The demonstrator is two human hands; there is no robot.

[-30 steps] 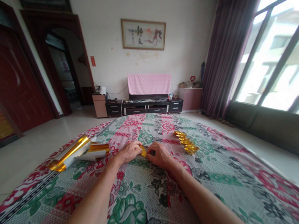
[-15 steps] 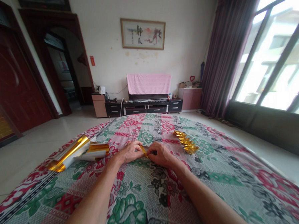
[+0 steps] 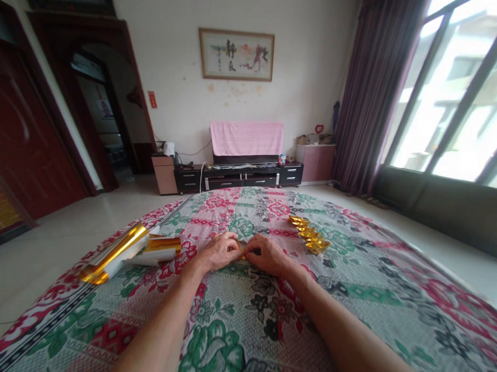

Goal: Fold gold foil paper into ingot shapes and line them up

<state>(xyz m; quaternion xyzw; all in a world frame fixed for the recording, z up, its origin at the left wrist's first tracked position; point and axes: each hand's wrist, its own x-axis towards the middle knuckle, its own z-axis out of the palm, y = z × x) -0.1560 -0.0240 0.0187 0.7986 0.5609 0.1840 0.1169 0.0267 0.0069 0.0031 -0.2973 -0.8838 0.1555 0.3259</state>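
Note:
A small piece of gold foil paper point(image 3: 242, 252) lies between my two hands near the middle of the table, mostly hidden by the fingers. My left hand point(image 3: 221, 251) is closed on its left side, fingertips bent down onto it. From the right, my right hand point(image 3: 267, 255) pinches the other side of the paper. Farther right stands a row of several folded gold foil ingots point(image 3: 309, 235), nested against one another. Over to the left lie curled gold and white foil sheets point(image 3: 122, 252), partly rolled, with a second stack point(image 3: 162, 251) beside them.
A floral cloth point(image 3: 215, 343) covers the round table. Beyond it stand a low black TV cabinet point(image 3: 248, 177) and a TV under a pink cloth point(image 3: 248, 137). A purple curtain point(image 3: 372, 90) hangs by the window at right.
My hands have drawn slightly closer together over the gold paper, and less of it shows between them. The ingots and the foil sheets have stayed put.

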